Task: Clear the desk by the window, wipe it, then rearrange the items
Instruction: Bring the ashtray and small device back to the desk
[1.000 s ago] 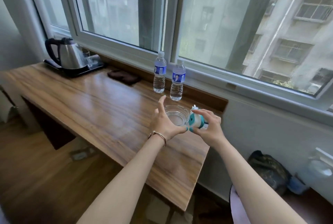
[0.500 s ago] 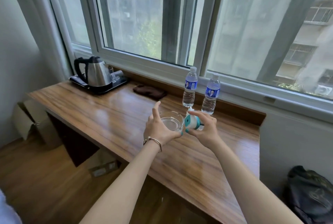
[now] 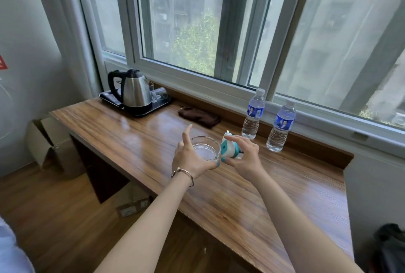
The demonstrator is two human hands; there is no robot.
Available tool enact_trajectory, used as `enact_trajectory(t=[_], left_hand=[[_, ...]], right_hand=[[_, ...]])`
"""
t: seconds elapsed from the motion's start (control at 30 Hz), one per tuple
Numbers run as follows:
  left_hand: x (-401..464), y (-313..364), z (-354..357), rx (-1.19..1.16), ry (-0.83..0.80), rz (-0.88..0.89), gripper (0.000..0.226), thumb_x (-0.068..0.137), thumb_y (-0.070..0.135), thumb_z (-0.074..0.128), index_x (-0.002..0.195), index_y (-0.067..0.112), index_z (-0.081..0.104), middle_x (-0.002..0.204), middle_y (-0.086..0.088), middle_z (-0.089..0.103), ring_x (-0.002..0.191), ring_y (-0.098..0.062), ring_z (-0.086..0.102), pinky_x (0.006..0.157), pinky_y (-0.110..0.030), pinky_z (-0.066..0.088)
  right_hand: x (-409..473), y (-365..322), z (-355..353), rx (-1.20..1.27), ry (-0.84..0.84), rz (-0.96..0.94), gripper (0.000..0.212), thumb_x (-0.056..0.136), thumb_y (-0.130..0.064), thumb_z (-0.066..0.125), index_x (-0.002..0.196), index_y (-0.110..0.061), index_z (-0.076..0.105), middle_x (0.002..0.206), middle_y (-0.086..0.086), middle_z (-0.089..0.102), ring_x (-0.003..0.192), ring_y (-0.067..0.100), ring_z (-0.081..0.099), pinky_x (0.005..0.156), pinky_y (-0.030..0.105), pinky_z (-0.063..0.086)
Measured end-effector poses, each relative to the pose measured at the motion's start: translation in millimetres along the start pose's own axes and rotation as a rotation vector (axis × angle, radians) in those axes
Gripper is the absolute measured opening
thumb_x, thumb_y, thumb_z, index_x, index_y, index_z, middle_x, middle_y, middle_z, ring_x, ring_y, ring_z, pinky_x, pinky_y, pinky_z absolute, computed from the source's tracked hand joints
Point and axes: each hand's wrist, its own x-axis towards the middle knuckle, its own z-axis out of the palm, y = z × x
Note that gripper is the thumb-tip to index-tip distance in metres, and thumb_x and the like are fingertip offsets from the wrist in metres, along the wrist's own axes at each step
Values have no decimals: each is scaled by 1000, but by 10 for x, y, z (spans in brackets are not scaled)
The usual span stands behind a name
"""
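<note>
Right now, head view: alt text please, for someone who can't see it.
A person's left hand holds a clear glass ashtray and the right hand grips a small teal-and-white device above a wooden desk by a window. Behind stand two water bottles, a dark cloth and a steel kettle on a black tray.

The table (image 3: 122, 132) is wood with a strong straight grain, smooth and glossy enough to mirror the window light. The kettle (image 3: 135, 91) at its far left corner has a polished metal body and a black plastic handle, and stands on a dark, shiny tray (image 3: 153, 109). Near the back edge lies a dark brown cloth (image 3: 199, 116), matt and soft-looking. The ashtray (image 3: 205, 148) is thick clear glass. The two bottles (image 3: 253, 114) at the back edge are thin clear plastic, ribbed, with glossy blue labels. The bracelet (image 3: 186, 174) is bright metal.
</note>
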Motion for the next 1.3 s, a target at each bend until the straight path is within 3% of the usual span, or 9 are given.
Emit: enact_trajectory(t=[0.2,0.57,0.8,1.07,1.3], left_hand=[[324,-168,-88,21,18,-43,124,51,48,87,141,39,3,137,-12,40,115,-29,50,85,-38,49],[1334,-288,-15,68,37,-58,125,46,52,86,139,43,2,135,-8,44,115,-26,51,86,-38,49],[1824,-478,8,101,29,-110,126,46,50,86,138,46,1,136,-4,44,115,-25,52,86,-39,50],[2242,-940,-106,115,15,-156,132,41,48,88,140,44,0,137,-5,45,117,-24,50,87,-35,45],[2683,-1411,-372,100,-27,-132,129,47,44,89,140,44,0,138,-9,42,123,-26,46,89,-34,43]], right_hand=[[347,-21,232,0,-31,-13,62,77,-16,80,126,-43,53,132,-10,46,124,18,28,104,37,29],[1382,174,531,35,-57,-33,61,77,-17,79,118,-51,48,128,-13,46,120,16,27,106,39,31],[1917,324,702,20,-69,-13,61,77,-15,80,127,-40,55,132,-8,48,123,18,30,107,41,32],[2190,420,1052,17,-95,58,62,76,-17,80,124,-45,54,129,-13,47,120,17,30,106,45,33],[2389,167,1596,-68,-88,103,64,74,-22,81,121,-52,50,132,-17,46,119,17,30,105,36,25]])
